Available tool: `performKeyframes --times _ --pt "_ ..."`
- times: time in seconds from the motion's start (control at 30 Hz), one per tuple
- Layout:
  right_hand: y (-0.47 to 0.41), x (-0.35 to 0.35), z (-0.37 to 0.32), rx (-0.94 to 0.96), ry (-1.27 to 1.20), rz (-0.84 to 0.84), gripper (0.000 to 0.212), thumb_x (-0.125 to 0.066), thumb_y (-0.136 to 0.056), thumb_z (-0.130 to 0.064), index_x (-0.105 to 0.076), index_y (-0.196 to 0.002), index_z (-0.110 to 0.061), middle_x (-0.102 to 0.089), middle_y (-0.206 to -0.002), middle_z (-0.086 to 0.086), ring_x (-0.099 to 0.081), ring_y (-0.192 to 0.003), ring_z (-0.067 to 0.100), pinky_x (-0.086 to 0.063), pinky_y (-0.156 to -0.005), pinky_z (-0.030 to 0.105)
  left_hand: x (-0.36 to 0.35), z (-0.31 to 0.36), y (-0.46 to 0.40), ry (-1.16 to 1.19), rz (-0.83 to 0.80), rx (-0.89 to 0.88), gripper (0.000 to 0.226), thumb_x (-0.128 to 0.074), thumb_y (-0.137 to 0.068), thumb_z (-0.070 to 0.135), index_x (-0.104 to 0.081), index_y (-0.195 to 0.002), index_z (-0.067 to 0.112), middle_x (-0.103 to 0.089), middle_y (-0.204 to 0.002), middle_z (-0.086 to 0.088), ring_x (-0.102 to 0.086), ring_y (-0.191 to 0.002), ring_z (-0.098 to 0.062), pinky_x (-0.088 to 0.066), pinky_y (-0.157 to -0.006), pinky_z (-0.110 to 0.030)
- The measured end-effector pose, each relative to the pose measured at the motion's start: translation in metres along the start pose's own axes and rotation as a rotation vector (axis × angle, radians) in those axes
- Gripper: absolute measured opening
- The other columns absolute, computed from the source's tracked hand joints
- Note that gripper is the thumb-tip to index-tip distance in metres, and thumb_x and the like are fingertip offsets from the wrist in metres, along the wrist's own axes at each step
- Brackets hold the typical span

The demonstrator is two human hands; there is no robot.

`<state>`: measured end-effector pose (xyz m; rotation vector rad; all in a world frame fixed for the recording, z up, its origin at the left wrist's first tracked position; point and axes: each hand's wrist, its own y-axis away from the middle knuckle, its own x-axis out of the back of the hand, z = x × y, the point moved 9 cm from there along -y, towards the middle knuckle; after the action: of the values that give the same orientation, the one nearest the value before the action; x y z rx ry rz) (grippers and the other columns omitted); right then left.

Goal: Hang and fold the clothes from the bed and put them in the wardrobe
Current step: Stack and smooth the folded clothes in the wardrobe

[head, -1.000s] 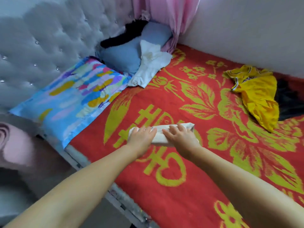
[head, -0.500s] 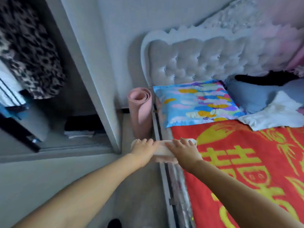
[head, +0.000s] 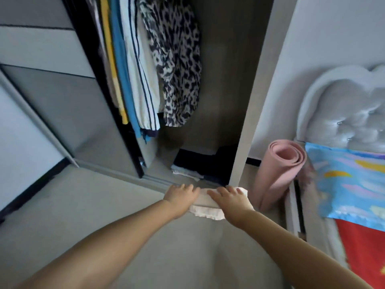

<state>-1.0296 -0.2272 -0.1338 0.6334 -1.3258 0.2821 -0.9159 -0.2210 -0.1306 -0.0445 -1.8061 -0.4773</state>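
Both hands, left (head: pixel 181 196) and right (head: pixel 229 198), hold a folded white cloth (head: pixel 205 207) flat between them, fingers curled over its top edge, in the air just short of the open wardrobe (head: pixel 227 80). To place it well, keep it level and pinched so the folds hold, then slide it low onto the folded stack (head: pixel 193 165) on the wardrobe floor. Hanging clothes (head: pixel 158 59) leave that corner free. The wardrobe's side panel (head: pixel 250 130) and a rolled pink mat (head: pixel 279 174) crowd the right hand; the bed (head: pixel 358 247) lies further right.
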Motion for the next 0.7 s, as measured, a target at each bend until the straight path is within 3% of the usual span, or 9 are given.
performKeyframes --times 0.33,0.7 --pt "-0.138 0.011 -0.037 0.076 -0.056 -0.05 0.072 -0.045 -0.091 -0.008 -0.014 -0.151 -0.032 -0.027 -0.153 0.004 -0.027 -0.138 0.029 -0.026 -0.112 0.041 -0.038 -0.123 -0.053 0.063 -0.08 0.074 0.057 -0.046 -0.09 0.002 -0.029 -0.143 0.013 -0.043 -0.137 -0.013 -0.044 -0.125 -0.033 -0.039 -0.096 -0.041" --pt "-0.336 -0.024 0.037 0.03 -0.163 -0.118 0.073 -0.052 -0.091 -0.015 -0.016 -0.151 -0.034 -0.032 -0.148 0.001 -0.032 -0.135 0.026 -0.034 -0.108 0.037 -0.08 -0.213 -0.251 0.048 -0.12 0.016 0.049 -0.041 -0.093 0.003 -0.034 -0.141 0.012 -0.045 -0.135 -0.015 -0.048 -0.12 -0.036 -0.042 -0.093 -0.044"
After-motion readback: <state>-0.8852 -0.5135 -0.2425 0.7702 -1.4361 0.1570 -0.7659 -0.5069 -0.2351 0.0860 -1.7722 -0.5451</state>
